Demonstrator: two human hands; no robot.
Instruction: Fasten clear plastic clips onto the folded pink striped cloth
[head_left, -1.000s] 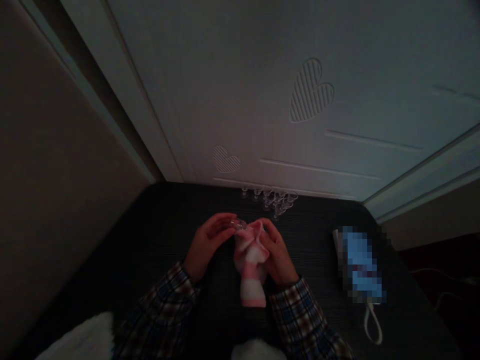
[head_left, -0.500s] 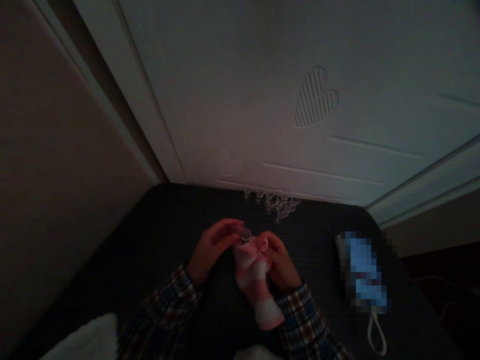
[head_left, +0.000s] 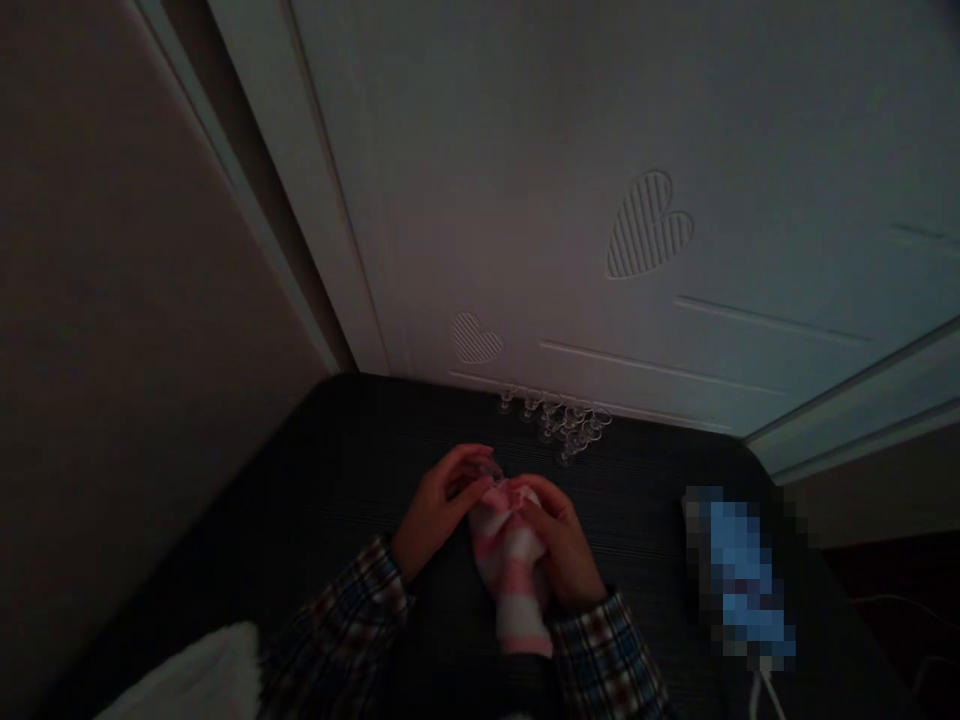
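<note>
A pink and white striped sock hangs down between my two hands over a dark table. My right hand is closed around the sock's upper end. My left hand pinches a small clear clip at the top edge of the sock. Both wrists wear plaid sleeves. The room is very dim.
A heap of several clear clips lies at the table's far edge against a white panel with heart reliefs. A blurred blue object with a white cord lies at the right. Something white and fluffy sits at the lower left.
The sock's lower end swung right, then back under my right hand. My hands stayed together at the sock's top. The view tipped slightly, so everything sits lower in frame.
</note>
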